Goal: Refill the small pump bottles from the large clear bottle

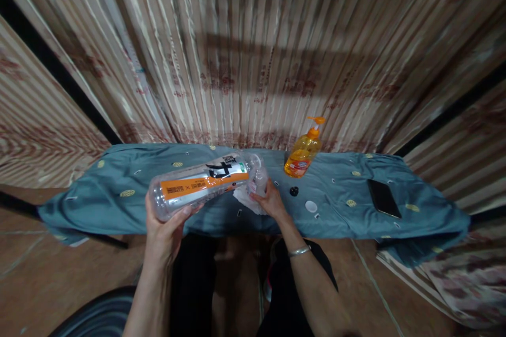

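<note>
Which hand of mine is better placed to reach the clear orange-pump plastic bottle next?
Probably your right hand: it's nearer the orange-pump bottle, though it holds a small clear container. Your left hand is farther away, supporting the large clear orange-labelled plastic bottle.

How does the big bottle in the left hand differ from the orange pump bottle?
The big bottle is held tilted in the left hand, while the pump bottle stands on the blue cloth. The big bottle looks longer than the pump bottle. The pump bottle has an orange pump top; the big bottle shows none. Both are partly see-through.
</note>
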Motion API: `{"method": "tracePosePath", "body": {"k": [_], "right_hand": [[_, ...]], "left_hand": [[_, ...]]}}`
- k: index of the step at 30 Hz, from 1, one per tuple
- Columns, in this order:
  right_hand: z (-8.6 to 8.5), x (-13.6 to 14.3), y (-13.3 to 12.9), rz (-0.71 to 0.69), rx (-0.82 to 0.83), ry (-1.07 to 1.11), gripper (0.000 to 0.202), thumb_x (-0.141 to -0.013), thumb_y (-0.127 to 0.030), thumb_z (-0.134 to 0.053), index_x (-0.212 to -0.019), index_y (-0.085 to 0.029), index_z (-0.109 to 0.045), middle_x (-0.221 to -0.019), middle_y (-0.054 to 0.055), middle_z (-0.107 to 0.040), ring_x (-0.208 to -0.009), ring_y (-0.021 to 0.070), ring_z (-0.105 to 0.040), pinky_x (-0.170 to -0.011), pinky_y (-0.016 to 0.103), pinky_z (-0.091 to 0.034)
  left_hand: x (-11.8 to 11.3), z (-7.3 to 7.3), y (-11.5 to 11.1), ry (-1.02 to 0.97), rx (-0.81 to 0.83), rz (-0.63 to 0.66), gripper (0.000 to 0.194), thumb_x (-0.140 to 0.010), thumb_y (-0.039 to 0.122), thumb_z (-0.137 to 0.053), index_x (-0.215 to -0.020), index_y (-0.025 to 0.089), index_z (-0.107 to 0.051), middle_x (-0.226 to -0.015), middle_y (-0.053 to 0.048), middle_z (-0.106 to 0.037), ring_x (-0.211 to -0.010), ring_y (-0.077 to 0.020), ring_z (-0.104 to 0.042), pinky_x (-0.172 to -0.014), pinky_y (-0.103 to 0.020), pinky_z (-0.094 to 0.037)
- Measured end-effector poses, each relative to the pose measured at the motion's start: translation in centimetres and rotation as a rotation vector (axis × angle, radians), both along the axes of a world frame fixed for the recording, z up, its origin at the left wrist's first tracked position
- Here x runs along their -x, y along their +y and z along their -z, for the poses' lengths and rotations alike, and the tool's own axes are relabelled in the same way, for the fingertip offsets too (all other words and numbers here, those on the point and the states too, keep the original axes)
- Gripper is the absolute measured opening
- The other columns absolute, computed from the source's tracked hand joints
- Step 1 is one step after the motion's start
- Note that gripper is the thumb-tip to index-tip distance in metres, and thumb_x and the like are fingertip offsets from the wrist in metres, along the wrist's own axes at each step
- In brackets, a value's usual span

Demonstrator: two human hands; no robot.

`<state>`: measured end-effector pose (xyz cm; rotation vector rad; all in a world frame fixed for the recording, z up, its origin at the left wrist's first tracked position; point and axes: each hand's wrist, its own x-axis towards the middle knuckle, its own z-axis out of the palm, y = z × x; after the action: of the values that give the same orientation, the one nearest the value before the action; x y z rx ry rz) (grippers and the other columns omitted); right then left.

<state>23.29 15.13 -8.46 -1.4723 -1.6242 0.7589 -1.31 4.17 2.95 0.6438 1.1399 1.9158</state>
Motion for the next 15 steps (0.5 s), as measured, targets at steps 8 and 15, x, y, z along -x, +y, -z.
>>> {"method": "tracePosePath", "body": {"k": [8,15], "right_hand": [[0.3,0.2,0.0,-0.014,-0.017,0.057,0.064,-0.078,-0.035,-0.081,-0.137,-0.023,-0.059,-0.121,0.011,-0.08,-0.112,0.0353,-0.077,-0.098,0.05,-0.062],[0.7,0.2,-0.1,-0.008,-0.008,0.083,0.061,-0.079,-0.037,-0.08,-0.135,-0.024,-0.059,-0.118,0.008,-0.082,-0.107,0.0345,-0.08,-0.092,0.048,-0.064]], "left_hand": [[0.9,0.7,0.0,0.007,0.001,0.028,0.108,-0.043,0.022,-0.105,-0.143,0.03,-0.064,-0.128,-0.009,-0.074,-0.101,-0.0301,-0.075,-0.08,-0.047,-0.069],[1.2,1.3,-0.1,0.007,-0.027,0.055,0.107,-0.048,0.02,-0.106,-0.145,0.03,-0.062,-0.139,-0.01,-0.071,-0.107,-0.0313,-0.075,-0.082,-0.051,-0.071]]}}
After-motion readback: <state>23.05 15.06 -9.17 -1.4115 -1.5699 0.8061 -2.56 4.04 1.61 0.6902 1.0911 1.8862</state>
